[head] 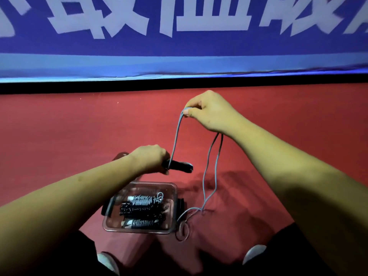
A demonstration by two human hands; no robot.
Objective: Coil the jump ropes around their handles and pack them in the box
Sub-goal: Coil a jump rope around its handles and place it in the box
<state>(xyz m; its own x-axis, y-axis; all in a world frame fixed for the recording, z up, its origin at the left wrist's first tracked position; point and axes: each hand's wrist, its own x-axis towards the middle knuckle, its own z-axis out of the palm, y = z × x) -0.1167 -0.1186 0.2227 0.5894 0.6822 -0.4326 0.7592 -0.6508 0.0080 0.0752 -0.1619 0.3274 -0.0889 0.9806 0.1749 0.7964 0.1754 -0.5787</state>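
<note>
Left hand (151, 158) low, fingers curled in a grip; right hand (209, 112) raised, fingertips pinched.

I see light blue rope (176, 134), black handles (180, 165), clear box (175, 198) with grey-wrapped and black coils (142, 211), red floor (79, 132), blue banner (179, 46) with white lettering.

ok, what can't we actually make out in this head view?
- handles: head view, the left hand wraps most of them; one or two, and any wraps, unclear.
- rope: head view, runs behind the right hand past the pinch.
- box: head view, far-left corner behind the left forearm; bundles inside dim, count uncertain.
- banner: head view, lettering cut by the top edge.
</note>
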